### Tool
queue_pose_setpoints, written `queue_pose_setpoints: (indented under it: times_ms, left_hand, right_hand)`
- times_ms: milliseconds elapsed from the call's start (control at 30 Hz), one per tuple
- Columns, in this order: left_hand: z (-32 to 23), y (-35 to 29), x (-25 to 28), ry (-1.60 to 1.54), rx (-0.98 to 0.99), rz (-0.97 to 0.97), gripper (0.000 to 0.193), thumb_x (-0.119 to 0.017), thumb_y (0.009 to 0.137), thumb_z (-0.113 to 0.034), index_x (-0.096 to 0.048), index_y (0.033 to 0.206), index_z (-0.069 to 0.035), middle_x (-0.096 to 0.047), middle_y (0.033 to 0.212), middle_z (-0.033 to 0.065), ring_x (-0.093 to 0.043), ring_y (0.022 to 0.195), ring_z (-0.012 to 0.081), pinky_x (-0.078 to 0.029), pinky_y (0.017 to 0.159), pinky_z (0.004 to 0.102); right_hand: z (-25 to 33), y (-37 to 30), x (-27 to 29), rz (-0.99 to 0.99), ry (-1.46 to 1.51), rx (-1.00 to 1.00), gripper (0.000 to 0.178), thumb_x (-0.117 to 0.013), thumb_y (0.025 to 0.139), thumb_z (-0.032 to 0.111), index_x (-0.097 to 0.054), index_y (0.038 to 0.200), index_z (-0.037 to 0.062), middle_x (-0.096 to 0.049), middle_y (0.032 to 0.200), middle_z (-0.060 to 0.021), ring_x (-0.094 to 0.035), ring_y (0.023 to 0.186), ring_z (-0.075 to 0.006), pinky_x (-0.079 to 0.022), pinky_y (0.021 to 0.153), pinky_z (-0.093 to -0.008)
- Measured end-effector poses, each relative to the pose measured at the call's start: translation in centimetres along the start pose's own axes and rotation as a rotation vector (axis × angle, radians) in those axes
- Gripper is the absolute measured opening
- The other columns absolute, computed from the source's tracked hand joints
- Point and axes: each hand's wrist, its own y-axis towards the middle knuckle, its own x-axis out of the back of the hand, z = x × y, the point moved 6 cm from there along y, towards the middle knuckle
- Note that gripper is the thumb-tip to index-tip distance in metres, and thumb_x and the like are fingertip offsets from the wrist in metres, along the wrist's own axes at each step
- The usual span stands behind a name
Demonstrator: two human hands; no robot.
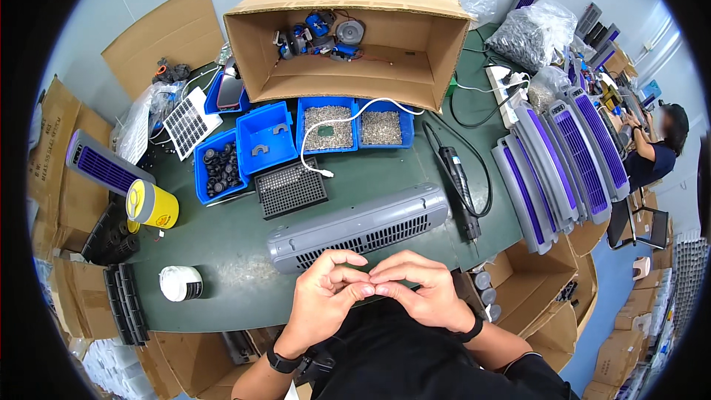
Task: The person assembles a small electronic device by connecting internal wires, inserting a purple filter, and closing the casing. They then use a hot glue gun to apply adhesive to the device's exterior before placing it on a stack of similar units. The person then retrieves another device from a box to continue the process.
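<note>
Before both hands' (324, 289) (424, 290) pinched-together fingers (365, 289), grey housing (359, 227) lies lengthwise left-right, right end tilted away.

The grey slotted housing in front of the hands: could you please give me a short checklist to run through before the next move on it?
1. Grey slotted housing lies flat on the green table, just beyond the hands: ok.
2. Left hand and right hand meet fingertip to fingertip; whether they pinch a small part: cannot tell.
3. Black electric screwdriver lies right of the housing, in nobody's grip: ok.
4. Blue bins of small metal parts sit behind the housing, filled: ok.
5. White cable trails from a bin onto the table, apart from the housing: ok.
</note>
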Motion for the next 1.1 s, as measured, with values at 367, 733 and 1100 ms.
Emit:
queue_pose_setpoints:
  times_ms: [367,733,1100]
  left_hand:
    - [2.9,-0.3,2.1,-0.118,0.035,-0.098,0.032,-0.082,0.091,0.0,-0.062,0.116,-0.001,-0.075,0.091,0.0083,-0.069,0.081,0.0117,-0.058,0.074,0.0251]
    - [4.0,-1.5,4.7,-0.23,0.081,-0.108,0.012,-0.078,0.096,-0.003,-0.068,0.098,0.001,-0.072,0.089,0.0092,-0.067,0.076,0.0128,-0.055,0.067,0.026]
    - [4.0,-2.5,7.1,0.021,0.019,-0.181,0.012,-0.073,0.1,-0.003,-0.079,0.108,0.003,-0.074,0.092,0.0066,-0.068,0.079,0.0113,-0.058,0.071,0.0256]
  right_hand:
    - [-0.6,-0.5,-1.8,-0.124,-0.248,0.065,0.016,-0.078,0.088,-0.003,-0.069,0.1,0.0017,-0.071,0.116,-0.0142,-0.067,0.107,-0.0314,-0.056,0.09,-0.0384]
    - [-3.0,1.5,-2.6,-0.127,-0.919,0.453,0.031,-0.077,0.073,-0.005,-0.07,0.101,0.0031,-0.064,0.108,-0.0108,-0.063,0.102,-0.0332,-0.052,0.087,-0.0426]
    - [-2.7,1.3,-2.6,-0.21,-0.887,0.386,0.026,-0.081,0.076,-0.005,-0.07,0.097,0.0047,-0.066,0.099,-0.0093,-0.065,0.091,-0.0301,-0.056,0.075,-0.0393]
